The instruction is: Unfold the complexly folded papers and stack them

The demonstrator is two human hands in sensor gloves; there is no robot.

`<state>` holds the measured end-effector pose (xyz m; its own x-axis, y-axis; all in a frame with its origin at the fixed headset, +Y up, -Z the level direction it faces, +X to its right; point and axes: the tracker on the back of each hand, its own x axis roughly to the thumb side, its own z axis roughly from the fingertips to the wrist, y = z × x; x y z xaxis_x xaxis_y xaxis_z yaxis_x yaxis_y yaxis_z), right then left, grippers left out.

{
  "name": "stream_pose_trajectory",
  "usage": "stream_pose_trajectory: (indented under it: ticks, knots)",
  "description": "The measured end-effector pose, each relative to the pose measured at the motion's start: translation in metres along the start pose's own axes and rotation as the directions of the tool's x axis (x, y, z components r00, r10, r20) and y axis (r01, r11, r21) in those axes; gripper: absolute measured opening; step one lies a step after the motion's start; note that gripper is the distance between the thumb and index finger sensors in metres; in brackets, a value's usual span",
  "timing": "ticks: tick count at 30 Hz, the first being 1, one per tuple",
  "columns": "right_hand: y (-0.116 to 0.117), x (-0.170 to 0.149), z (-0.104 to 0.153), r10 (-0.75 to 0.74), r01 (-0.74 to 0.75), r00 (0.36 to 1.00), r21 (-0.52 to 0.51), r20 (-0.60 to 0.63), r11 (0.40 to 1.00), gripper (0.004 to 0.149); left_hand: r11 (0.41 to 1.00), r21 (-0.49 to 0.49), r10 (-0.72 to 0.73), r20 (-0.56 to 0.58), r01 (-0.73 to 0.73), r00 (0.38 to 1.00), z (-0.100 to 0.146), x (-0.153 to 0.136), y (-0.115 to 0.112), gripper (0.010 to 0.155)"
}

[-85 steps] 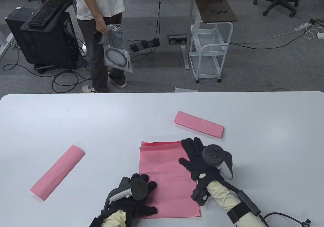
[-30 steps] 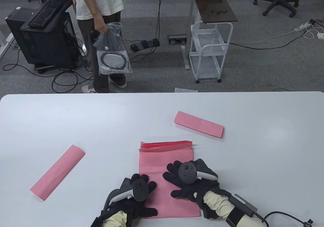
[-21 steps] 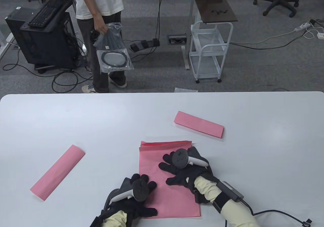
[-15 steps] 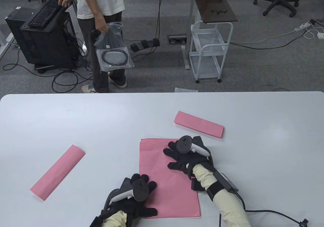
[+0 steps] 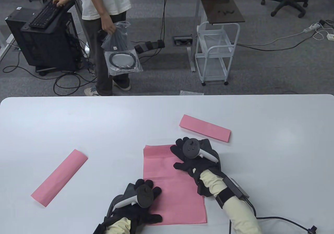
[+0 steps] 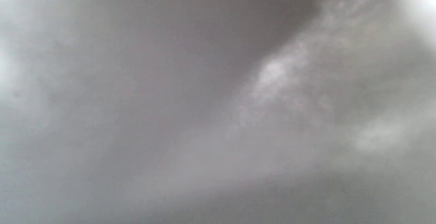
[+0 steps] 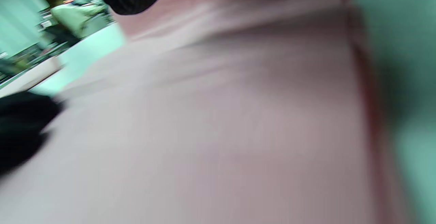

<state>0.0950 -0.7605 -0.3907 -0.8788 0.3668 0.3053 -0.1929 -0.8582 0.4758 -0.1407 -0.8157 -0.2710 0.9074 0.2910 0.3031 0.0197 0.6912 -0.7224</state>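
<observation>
Centrally, near the table's front edge, lay a pink sheet, opened flat. The right hand pressed its far right corner with straight, spread fingers. The left hand pressed its near left corner, fingers likewise straight. A folded strip lay at two o'clock from the sheet, another strip at nine o'clock. Beyond the table stood a person holding a bag.
</observation>
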Motion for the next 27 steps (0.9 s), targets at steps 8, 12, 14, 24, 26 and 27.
stream_pose_trajectory:
  ticks: [8, 12, 14, 24, 26, 27]
  knots:
    - [0.053, -0.006, 0.094, 0.077, -0.092, 0.995, 0.275, 0.067, 0.957, 0.078, 1.0, 0.003, 0.004, -0.006, -0.004, 1.0, 0.0, 0.0, 0.0, 0.098]
    - [0.076, -0.024, 0.101, 0.021, -0.022, 1.0, 0.306, 0.008, 0.952, 0.078, 1.0, 0.006, 0.005, -0.01, -0.005, 1.0, 0.0, 0.0, 0.0, 0.098]
    - [0.078, -0.026, 0.101, -0.009, 0.005, 1.0, 0.296, 0.014, 0.955, 0.078, 1.0, 0.007, 0.004, -0.013, -0.004, 1.0, 0.0, 0.0, 0.0, 0.098]
    - [0.08, -0.028, 0.102, -0.044, 0.035, 0.999, 0.274, 0.025, 0.961, 0.077, 0.997, 0.073, -0.045, 0.083, 0.039, 0.996, 0.003, 0.055, 0.011, 0.08]
    - [0.08, -0.028, 0.102, -0.035, 0.026, 0.999, 0.267, 0.028, 0.963, 0.077, 0.998, 0.07, -0.019, 0.127, 0.011, 0.992, -0.001, 0.071, 0.006, 0.081]
    - [0.08, -0.028, 0.102, -0.036, 0.027, 0.999, 0.268, 0.028, 0.963, 0.077, 0.998, 0.061, -0.025, 0.117, 0.018, 0.993, -0.004, 0.075, 0.004, 0.082]
